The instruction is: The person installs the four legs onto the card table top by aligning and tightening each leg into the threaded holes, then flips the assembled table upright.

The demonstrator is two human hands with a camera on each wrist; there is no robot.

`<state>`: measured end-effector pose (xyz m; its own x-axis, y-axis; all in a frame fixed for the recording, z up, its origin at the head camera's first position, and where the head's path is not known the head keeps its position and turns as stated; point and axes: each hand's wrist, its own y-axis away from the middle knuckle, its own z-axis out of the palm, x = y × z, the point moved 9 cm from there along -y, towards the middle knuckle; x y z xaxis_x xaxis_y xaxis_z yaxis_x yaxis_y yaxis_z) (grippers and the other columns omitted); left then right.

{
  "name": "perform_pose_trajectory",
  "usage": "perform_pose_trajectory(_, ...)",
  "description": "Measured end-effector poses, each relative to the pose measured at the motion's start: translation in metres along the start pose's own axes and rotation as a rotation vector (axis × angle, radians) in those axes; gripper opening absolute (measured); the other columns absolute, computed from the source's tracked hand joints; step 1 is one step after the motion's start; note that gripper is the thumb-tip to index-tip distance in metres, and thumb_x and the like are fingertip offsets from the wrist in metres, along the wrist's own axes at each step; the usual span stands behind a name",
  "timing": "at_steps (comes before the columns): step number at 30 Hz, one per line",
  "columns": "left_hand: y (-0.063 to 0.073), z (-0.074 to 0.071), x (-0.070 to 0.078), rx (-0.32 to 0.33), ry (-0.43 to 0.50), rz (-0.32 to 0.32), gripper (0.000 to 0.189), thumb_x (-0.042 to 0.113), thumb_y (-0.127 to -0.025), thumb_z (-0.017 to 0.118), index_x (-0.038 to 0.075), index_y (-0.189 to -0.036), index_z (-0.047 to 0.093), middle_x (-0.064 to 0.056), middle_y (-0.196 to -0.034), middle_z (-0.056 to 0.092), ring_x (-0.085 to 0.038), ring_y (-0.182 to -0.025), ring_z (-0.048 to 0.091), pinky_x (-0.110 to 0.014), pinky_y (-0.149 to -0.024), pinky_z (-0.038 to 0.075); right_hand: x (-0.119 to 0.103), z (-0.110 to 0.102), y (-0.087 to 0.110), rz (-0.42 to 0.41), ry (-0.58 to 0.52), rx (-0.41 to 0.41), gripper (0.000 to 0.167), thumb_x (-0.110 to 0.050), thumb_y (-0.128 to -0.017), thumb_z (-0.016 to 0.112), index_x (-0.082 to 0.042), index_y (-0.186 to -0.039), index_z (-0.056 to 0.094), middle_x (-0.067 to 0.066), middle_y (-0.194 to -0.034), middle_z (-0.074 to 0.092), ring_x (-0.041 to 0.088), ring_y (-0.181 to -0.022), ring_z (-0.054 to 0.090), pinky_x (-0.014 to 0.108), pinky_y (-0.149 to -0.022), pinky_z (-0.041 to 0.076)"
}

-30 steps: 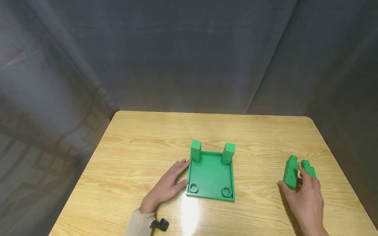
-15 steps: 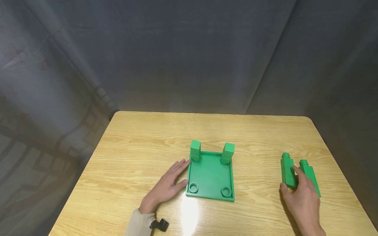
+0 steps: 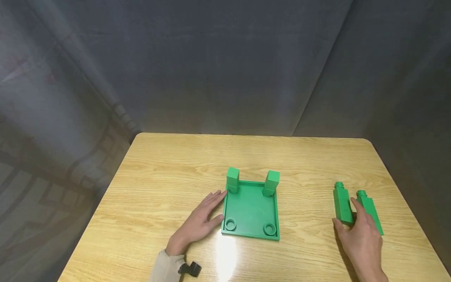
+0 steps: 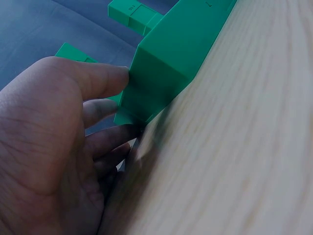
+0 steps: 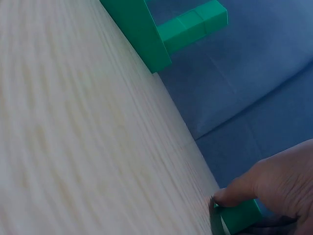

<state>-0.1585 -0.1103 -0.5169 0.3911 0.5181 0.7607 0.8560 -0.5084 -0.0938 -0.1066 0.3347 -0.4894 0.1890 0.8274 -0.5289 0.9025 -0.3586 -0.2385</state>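
Observation:
A square green tray-like base point(image 3: 251, 207) lies on the table. Two block-shaped legs, the left leg point(image 3: 233, 179) and right leg point(image 3: 271, 182), stand upright at its far corners. Ring sockets point(image 3: 269, 229) show at its near corners. My left hand point(image 3: 197, 224) rests against the base's left side, fingers extended; its thumb point(image 4: 110, 78) touches the wall. On the right, a loose green leg point(image 3: 342, 203) with a threaded neck lies between my right hand's point(image 3: 363, 237) spread thumb and index finger. A second loose leg point(image 3: 370, 211) lies beside it, partly behind my fingers.
The wooden table point(image 3: 183, 164) has rounded far corners and extends behind the base. A dark cloth curtain point(image 3: 225, 70) hangs beyond its far edge and along both sides. A black strap device point(image 3: 190, 269) sits on my left sleeve point(image 3: 167, 266).
The nearer loose leg has shifted left and turned, away from the other one, with a wider gap between them. My right hand moved slightly left; my left hand and the base stayed put.

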Motion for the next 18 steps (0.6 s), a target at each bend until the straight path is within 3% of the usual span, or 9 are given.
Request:
perform_pose_trajectory(3, 0.0, 0.0, 0.001, 0.001, 0.0, 0.002, 0.07, 0.029, -0.112, 0.063, 0.013, -0.174, 0.037, -0.014, -0.177, 0.039, -0.042, -0.166, 0.03, -0.064, -0.137, 0.018, -0.001, -0.003, 0.0, -0.019, -0.009, 0.018, 0.087, 0.006, -0.08, 0.09, 0.012, -0.156, 0.048, 0.045, -0.105, 0.066, 0.065, -0.092, 0.067, 0.079, -0.07, 0.056)
perform_pose_trajectory(6, -0.001, 0.0, 0.001, 0.004, -0.003, 0.014, 0.069, 0.028, -0.112, 0.063, 0.012, -0.174, 0.037, -0.014, -0.177, 0.04, -0.041, -0.166, 0.031, -0.064, -0.137, 0.018, -0.001, -0.005, 0.0, 0.0, -0.026, 0.029, 0.084, 0.006, -0.083, 0.086, 0.01, -0.158, 0.048, 0.045, -0.11, 0.066, 0.064, -0.094, 0.067, 0.078, -0.07, 0.056)
perform_pose_trajectory(8, -0.001, 0.0, 0.002, 0.004, -0.003, 0.02, 0.069, 0.028, -0.112, 0.063, 0.011, -0.174, 0.037, -0.014, -0.177, 0.04, -0.041, -0.166, 0.031, -0.063, -0.137, 0.017, 0.001, -0.008, 0.0, 0.03, -0.035, 0.041, 0.082, 0.004, -0.086, 0.084, 0.009, -0.16, 0.049, 0.045, -0.115, 0.067, 0.06, -0.092, 0.069, 0.07, -0.066, 0.056)
perform_pose_trajectory(9, -0.001, 0.0, 0.002, 0.006, -0.004, 0.023, 0.069, 0.028, -0.112, 0.063, 0.011, -0.174, 0.037, -0.014, -0.177, 0.04, -0.041, -0.166, 0.031, -0.064, -0.137, 0.018, 0.001, -0.01, 0.0, 0.041, -0.04, 0.055, 0.081, 0.003, -0.087, 0.083, 0.007, -0.16, 0.049, 0.043, -0.116, 0.068, 0.052, -0.086, 0.07, 0.063, -0.063, 0.055)
perform_pose_trajectory(11, -0.001, 0.0, 0.002, 0.005, -0.005, 0.023, 0.069, 0.028, -0.112, 0.063, 0.011, -0.174, 0.037, -0.014, -0.177, 0.04, -0.041, -0.166, 0.031, -0.063, -0.137, 0.018, 0.002, -0.015, 0.0, 0.063, -0.064, 0.095, 0.078, 0.002, -0.088, 0.082, 0.004, -0.16, 0.052, 0.04, -0.118, 0.069, 0.022, -0.075, 0.07, 0.039, -0.064, 0.053)
perform_pose_trajectory(14, -0.001, 0.0, 0.002, 0.004, -0.007, 0.025, 0.069, 0.027, -0.112, 0.063, 0.01, -0.174, 0.037, -0.015, -0.177, 0.04, -0.041, -0.166, 0.031, -0.063, -0.137, 0.017, 0.003, -0.022, 0.001, 0.061, -0.146, 0.189, 0.071, 0.003, -0.088, 0.079, 0.003, -0.156, 0.057, 0.032, -0.115, 0.072, -0.018, -0.075, 0.052, 0.006, -0.067, 0.042)
perform_pose_trajectory(16, -0.001, 0.0, 0.002, 0.002, -0.01, 0.027, 0.07, 0.027, -0.112, 0.063, 0.01, -0.174, 0.037, -0.015, -0.177, 0.04, -0.042, -0.166, 0.031, -0.064, -0.137, 0.018, 0.005, -0.026, 0.003, 0.073, -0.23, 0.255, 0.067, 0.005, -0.088, 0.079, 0.003, -0.153, 0.06, 0.014, -0.111, 0.073, -0.029, -0.08, 0.044, -0.006, -0.07, 0.038)
perform_pose_trajectory(18, -0.001, 0.0, 0.002, 0.001, -0.013, 0.028, 0.07, 0.027, -0.112, 0.063, 0.01, -0.174, 0.037, -0.015, -0.177, 0.04, -0.042, -0.166, 0.031, -0.063, -0.137, 0.018, 0.008, -0.028, 0.005, 0.087, -0.331, 0.309, 0.065, 0.009, -0.089, 0.078, 0.004, -0.152, 0.061, -0.006, -0.111, 0.068, -0.026, -0.087, 0.05, -0.008, -0.072, 0.042)
